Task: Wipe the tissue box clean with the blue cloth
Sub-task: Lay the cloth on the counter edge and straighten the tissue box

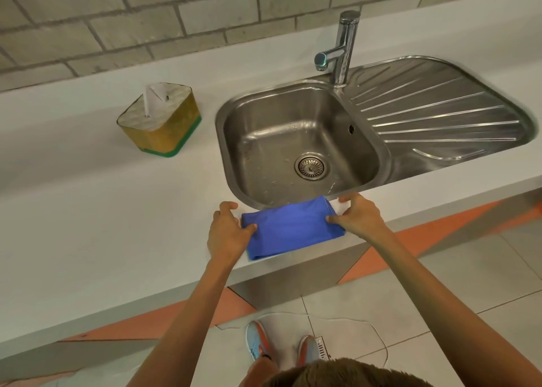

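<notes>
Both hands on the folded blue cloth [290, 226] at the counter's front edge: left hand [227, 231] pinching 1 end, right hand [356, 215] the other. Tissue box [159, 119] sits untouched left of the sink [293, 140]. Next, I'd say, lift the cloth and carry it over.

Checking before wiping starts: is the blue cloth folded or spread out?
Folded. The cloth lies as a compact rectangle with a doubled edge, at the counter's front, both hands pinching its ends.

I see soft, even, fairly bright light. The sink [302, 140] carries mild glare on its basin walls, and the tap [340, 49] behind it gleams. Straight lines bow away from the sink toward the edges, where detail smears.
</notes>
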### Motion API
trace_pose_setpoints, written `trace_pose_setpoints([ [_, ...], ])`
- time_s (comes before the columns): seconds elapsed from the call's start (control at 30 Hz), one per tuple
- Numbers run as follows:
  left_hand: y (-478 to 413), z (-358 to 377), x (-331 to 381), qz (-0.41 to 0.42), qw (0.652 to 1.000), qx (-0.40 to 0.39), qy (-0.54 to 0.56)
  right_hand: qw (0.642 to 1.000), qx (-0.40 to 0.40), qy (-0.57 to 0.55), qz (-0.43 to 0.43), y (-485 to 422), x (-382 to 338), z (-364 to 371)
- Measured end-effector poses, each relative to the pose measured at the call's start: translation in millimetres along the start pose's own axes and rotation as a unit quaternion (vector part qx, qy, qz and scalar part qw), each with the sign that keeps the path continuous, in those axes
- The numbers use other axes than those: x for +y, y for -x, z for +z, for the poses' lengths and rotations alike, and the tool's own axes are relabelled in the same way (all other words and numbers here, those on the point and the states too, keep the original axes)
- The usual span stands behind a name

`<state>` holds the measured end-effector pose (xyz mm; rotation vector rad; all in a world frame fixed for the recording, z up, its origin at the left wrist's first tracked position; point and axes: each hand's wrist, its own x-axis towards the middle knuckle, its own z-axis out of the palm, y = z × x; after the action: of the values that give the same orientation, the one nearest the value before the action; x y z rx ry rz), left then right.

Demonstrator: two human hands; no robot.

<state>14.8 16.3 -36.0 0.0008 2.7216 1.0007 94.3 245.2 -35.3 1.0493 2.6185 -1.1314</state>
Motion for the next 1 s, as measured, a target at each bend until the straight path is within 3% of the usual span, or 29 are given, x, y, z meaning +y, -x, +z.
trace_pose_setpoints([
  [0.17,-10,-14,7,-0.037,0.989,-0.005,0.144,0.998,0.037,-0.024,-0.049,-10,-27,-12],
  [0.37,-40,-57,17,-0.107,0.924,-0.016,0.366,0.985,0.019,-0.140,-0.102,-33,-97,-7],
  [0.67,-104,-132,10,-0.110,0.892,0.000,0.438,0.958,-0.056,-0.223,-0.168,-71,-221,34],
  [1.0,-169,-166,-3,-0.161,0.845,0.009,0.510,0.952,-0.103,-0.262,-0.122,-114,-295,85],
])
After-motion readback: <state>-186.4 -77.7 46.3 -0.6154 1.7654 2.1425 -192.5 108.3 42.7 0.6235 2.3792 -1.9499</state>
